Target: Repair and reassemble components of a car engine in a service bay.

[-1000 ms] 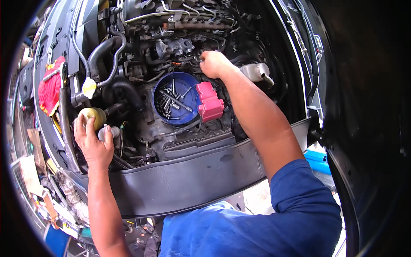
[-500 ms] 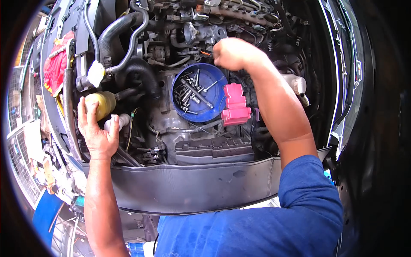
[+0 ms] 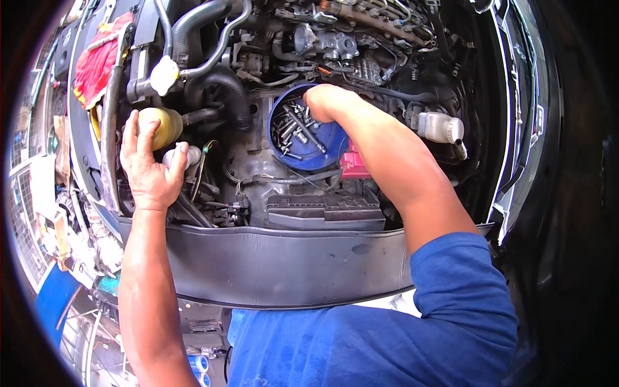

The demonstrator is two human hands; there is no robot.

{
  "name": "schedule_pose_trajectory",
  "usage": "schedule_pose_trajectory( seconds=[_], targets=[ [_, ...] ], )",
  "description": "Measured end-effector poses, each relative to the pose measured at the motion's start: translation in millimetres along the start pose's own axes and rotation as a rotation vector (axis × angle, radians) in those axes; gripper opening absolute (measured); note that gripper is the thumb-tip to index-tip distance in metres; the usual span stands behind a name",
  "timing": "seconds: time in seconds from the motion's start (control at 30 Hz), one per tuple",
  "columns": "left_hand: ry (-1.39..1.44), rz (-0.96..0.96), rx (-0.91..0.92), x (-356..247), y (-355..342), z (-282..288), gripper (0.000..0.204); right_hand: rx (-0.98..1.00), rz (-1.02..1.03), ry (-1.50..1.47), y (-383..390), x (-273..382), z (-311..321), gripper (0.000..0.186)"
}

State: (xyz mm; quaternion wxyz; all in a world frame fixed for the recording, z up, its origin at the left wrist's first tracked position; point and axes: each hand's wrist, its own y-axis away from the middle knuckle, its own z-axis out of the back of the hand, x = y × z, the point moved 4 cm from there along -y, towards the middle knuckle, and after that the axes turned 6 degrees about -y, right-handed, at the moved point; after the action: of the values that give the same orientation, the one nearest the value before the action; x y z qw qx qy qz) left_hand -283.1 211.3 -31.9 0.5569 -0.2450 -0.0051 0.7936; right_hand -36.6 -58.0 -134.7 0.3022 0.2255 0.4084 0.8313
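My left hand [image 3: 152, 177] rests with fingers apart on a yellow reservoir [image 3: 166, 126], beside a smaller pale plastic fitting [image 3: 189, 155]. My right hand [image 3: 325, 103] reaches down into the upper right of a round blue bowl [image 3: 325, 151] holding several bolts, small metal pieces and a longer bar [image 3: 309, 135]; its fingertips are hidden. Right of the bowl, a pink plastic cover [image 3: 352, 166] is partly behind my right forearm.
An engine [image 3: 329, 48] fills the upper view. A red cloth [image 3: 93, 64] lies at the left edge, a white reservoir [image 3: 440, 128] sits at the right, and a grey padded cover [image 3: 271, 264] spans the front edge. A dark panel [image 3: 561, 226] rises at far right.
My right hand has come down from the engine fittings into the blue bowl. My left hand stays on the yellow reservoir. The view has shifted, so the engine bay appears higher and further right.
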Motion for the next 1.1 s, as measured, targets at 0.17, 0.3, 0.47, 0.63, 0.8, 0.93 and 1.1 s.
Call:
schedule_pose_trajectory(
  seconds=[0.17,0.3,0.47,0.63,0.8,0.93,1.1],
  targets=[
    [0.015,-0.017,-0.058,1.0,-0.7,-0.7,0.067,-0.053,0.045,0.116,-12.8,-3.7,-15.0,0.022],
    [0.006,0.018,-0.044,2.1,-1.9,1.1,0.068,-0.197,-0.074,0.044,-18.5,-2.0,-18.8,0.016],
    [-0.024,0.059,-0.005,0.7,0.6,3.1,0.072,-0.193,-0.172,0.156,-19.9,1.9,-19.3,0.023],
    [-0.026,0.088,-0.014,-1.9,-0.3,7.8,0.066,-0.219,-0.242,0.09,-15.5,6.3,-14.7,0.024],
    [0.012,0.127,0.008,-1.2,-1.6,9.1,0.06,-0.194,-0.271,0.053,-1.8,16.1,-3.8,0.028],
    [0.041,0.146,0.039,1.3,-0.7,7.1,0.062,-0.079,-0.368,0.148,18.2,27.1,14.6,0.032],
    [0.062,0.147,0.035,2.0,0.3,7.6,0.06,-0.22,-0.357,0.065,64.7,53.5,51.1,0.034]
  ],
)
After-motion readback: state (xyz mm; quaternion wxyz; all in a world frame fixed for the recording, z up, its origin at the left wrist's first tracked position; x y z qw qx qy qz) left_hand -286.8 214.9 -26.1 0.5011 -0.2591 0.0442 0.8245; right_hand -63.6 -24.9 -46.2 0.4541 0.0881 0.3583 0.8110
